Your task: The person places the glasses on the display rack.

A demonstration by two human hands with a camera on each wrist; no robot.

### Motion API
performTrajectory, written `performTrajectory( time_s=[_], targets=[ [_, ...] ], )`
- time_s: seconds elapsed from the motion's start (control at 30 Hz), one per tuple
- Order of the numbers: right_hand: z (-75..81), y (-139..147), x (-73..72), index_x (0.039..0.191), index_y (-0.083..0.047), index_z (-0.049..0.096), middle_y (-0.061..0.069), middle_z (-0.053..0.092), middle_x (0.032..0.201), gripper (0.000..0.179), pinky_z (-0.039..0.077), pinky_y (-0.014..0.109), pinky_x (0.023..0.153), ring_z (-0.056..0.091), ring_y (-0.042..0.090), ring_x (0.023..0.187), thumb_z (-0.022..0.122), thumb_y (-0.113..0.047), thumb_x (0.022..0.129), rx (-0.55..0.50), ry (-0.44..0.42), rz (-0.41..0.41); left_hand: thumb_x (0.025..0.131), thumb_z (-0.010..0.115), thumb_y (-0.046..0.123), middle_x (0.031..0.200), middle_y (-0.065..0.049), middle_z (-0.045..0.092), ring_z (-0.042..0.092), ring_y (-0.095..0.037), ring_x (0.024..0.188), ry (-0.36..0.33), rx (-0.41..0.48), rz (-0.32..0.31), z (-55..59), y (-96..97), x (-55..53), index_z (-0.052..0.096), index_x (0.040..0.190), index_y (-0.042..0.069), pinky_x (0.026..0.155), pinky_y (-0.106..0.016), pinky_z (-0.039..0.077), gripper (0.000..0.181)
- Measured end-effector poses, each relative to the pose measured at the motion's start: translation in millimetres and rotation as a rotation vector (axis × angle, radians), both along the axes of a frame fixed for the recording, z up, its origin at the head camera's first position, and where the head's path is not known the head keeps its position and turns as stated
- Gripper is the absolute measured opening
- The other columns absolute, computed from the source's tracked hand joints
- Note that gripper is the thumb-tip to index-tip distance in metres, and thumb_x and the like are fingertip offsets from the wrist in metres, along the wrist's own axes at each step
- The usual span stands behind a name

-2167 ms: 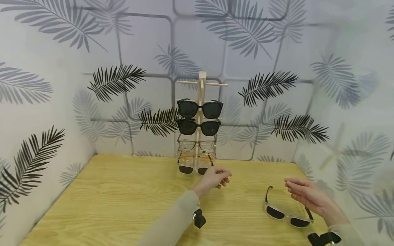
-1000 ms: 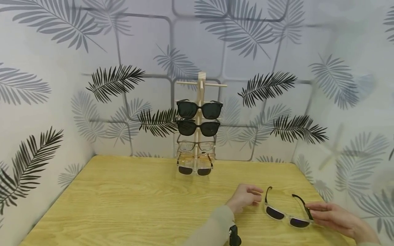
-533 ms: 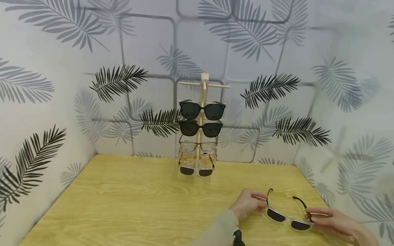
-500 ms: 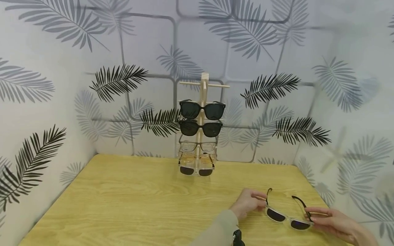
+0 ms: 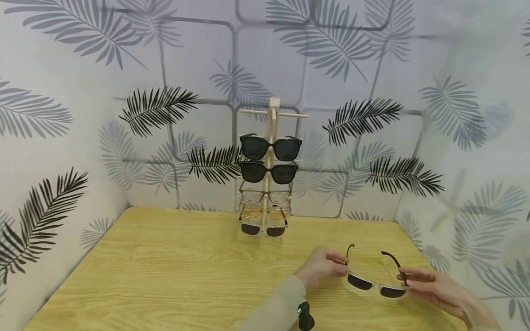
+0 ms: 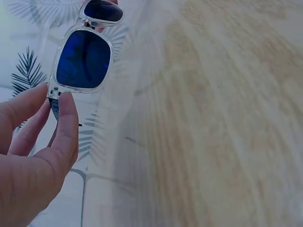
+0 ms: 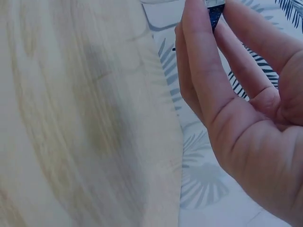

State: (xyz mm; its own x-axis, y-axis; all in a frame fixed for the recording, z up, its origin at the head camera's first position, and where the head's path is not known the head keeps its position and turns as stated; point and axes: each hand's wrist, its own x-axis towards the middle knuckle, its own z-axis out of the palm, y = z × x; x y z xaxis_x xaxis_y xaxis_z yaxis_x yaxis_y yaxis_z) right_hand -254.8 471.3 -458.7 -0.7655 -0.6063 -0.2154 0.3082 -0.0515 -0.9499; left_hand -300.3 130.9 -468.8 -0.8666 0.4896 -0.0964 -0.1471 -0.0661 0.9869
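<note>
A pair of sunglasses (image 5: 359, 282) with a clear frame, dark lenses and black temples is held over the right part of the wooden table, temples unfolded and pointing away. My left hand (image 5: 322, 266) pinches its left hinge corner between thumb and fingers. At the opposite corner, my right hand (image 5: 439, 292) grips the frame where the temple joins. In the left wrist view the lens (image 6: 84, 60) looks deep blue, right above my fingertips. Only a short dark bit of the temple (image 7: 216, 15) shows between my fingers in the right wrist view.
A wooden glasses rack (image 5: 273, 104) stands at the back middle of the table (image 5: 165, 266), with several pairs stacked down it, black sunglasses (image 5: 270, 148) uppermost. Its top peg (image 5: 294, 115) bears no glasses. Leaf-patterned walls (image 5: 352, 64) close in the back and sides.
My left hand has come from near the rack to the sunglasses, and my right hand has taken their other corner. The sunglasses have risen and shifted slightly left and away.
</note>
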Motion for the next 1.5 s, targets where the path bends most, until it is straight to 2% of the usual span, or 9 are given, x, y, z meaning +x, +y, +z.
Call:
performTrajectory(
  time_s=[0.23,0.43,0.6,0.77,1.0,1.1,1.2,1.37,1.5],
  targets=[
    [12.3,-15,-5.8,0.128,-0.027,0.063,-0.008,0.064,0.127,0.041,0.049,0.03,0.103,0.061,0.007,0.118,0.039,-0.002,0.105,0.004,0.036,-0.01,0.086,0.071,-0.004,0.1,-0.009,0.072,0.07,-0.016,0.084,0.036,-0.001,0.002,11.2,-15.6,-6.8,0.074,0.106,0.001,0.087,-0.04,0.059,0.021],
    [23.3,-32,-9.0,0.127,-0.028,0.064,-0.009,0.065,0.126,0.042,0.05,0.028,0.101,0.061,0.006,0.116,0.04,-0.001,0.105,0.0,0.09,-0.029,0.086,0.07,-0.004,0.102,-0.012,0.072,0.07,-0.015,0.083,0.055,0.023,0.031,21.2,-28.1,-9.2,0.073,0.106,-0.001,0.083,-0.034,0.06,0.02],
    [34.6,-47,-9.6,0.126,-0.027,0.065,-0.008,0.065,0.125,0.041,0.05,0.027,0.1,0.062,0.006,0.116,0.042,-0.001,0.104,-0.003,0.116,-0.056,0.088,0.07,-0.001,0.104,-0.015,0.071,0.07,-0.013,0.083,0.076,0.052,0.026,32.2,-41.0,-12.1,0.072,0.105,-0.002,0.082,-0.032,0.06,0.018],
    [46.0,-62,-9.0,0.127,-0.025,0.065,-0.006,0.066,0.124,0.038,0.051,0.028,0.099,0.063,0.007,0.115,0.046,-0.002,0.103,-0.001,0.125,-0.1,0.089,0.069,-0.001,0.099,-0.01,0.072,0.069,-0.012,0.081,0.067,0.044,0.009,48.1,-56.3,-17.5,0.07,0.109,-0.005,0.084,-0.032,0.059,0.021],
    [56.2,-79,-6.8,0.128,-0.025,0.065,-0.008,0.066,0.124,0.039,0.051,0.027,0.099,0.063,0.008,0.114,0.046,-0.001,0.103,-0.012,0.151,-0.145,0.09,0.068,0.0,0.108,-0.013,0.069,0.069,-0.014,0.085,0.059,0.038,-0.03,70.0,-72.7,-21.1,0.066,0.117,-0.006,0.091,-0.036,0.057,0.028],
    [63.4,-86,-6.1,0.128,-0.023,0.064,-0.006,0.066,0.124,0.04,0.052,0.026,0.097,0.064,0.009,0.113,0.045,0.0,0.103,-0.048,0.183,-0.162,0.092,0.067,0.003,0.112,-0.012,0.068,0.068,-0.013,0.09,0.081,0.013,-0.049,82.1,-79.7,-21.6,0.067,0.118,-0.002,0.093,-0.036,0.056,0.028],
    [71.2,-93,-6.1,0.128,-0.021,0.065,-0.003,0.067,0.124,0.04,0.053,0.025,0.095,0.065,0.01,0.112,0.043,0.002,0.103,-0.095,0.209,-0.182,0.092,0.067,0.004,0.113,-0.013,0.069,0.069,-0.014,0.092,0.122,0.007,-0.037,94.0,-84.5,-20.6,0.068,0.118,-0.001,0.091,-0.035,0.057,0.027],
    [83.8,-101,-6.0,0.125,-0.016,0.067,0.001,0.069,0.122,0.04,0.054,0.025,0.095,0.066,0.013,0.112,0.04,0.004,0.103,-0.194,0.199,-0.2,0.091,0.068,0.004,0.113,-0.014,0.07,0.069,-0.017,0.094,0.188,0.02,-0.017,111.7,-90.8,-17.8,0.068,0.118,-0.003,0.09,-0.034,0.057,0.028],
    [93.8,-107,-4.8,0.124,-0.015,0.067,0.001,0.069,0.121,0.039,0.054,0.025,0.094,0.066,0.013,0.111,0.04,0.004,0.103,-0.209,0.2,-0.209,0.091,0.067,0.003,0.117,-0.016,0.069,0.069,-0.019,0.097,0.204,0.015,-0.024,123.4,-97.3,-16.2,0.068,0.118,-0.003,0.092,-0.036,0.056,0.027]
  ],
)
